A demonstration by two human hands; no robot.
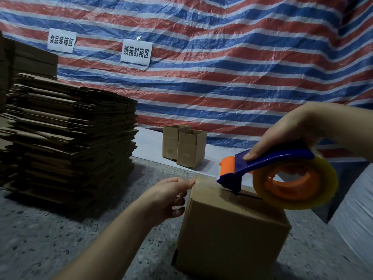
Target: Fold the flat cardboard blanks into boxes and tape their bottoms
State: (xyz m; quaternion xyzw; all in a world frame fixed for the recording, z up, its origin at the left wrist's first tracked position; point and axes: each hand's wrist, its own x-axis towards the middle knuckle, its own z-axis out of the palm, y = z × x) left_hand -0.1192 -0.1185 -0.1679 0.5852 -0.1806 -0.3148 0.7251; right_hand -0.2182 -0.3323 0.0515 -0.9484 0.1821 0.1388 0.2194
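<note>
A folded cardboard box (232, 235) stands on the speckled floor with its closed flaps facing up. My left hand (169, 196) presses the end of clear tape against the box's far left top corner with its fingertips. My right hand (286, 136) grips the blue handle of a tape dispenser (272, 174) with an orange roller and a roll of clear tape. The dispenser's nose rests on the flap seam on top of the box. A tall stack of flat cardboard blanks (70, 142) sits to the left.
Two small folded boxes (184, 147) stand side by side at the back by the striped red, white and blue tarp wall (222, 67), which bears two paper signs. A white sack or sheet (355, 215) lies at the right. Speckled floor (50, 239) lies at the front left.
</note>
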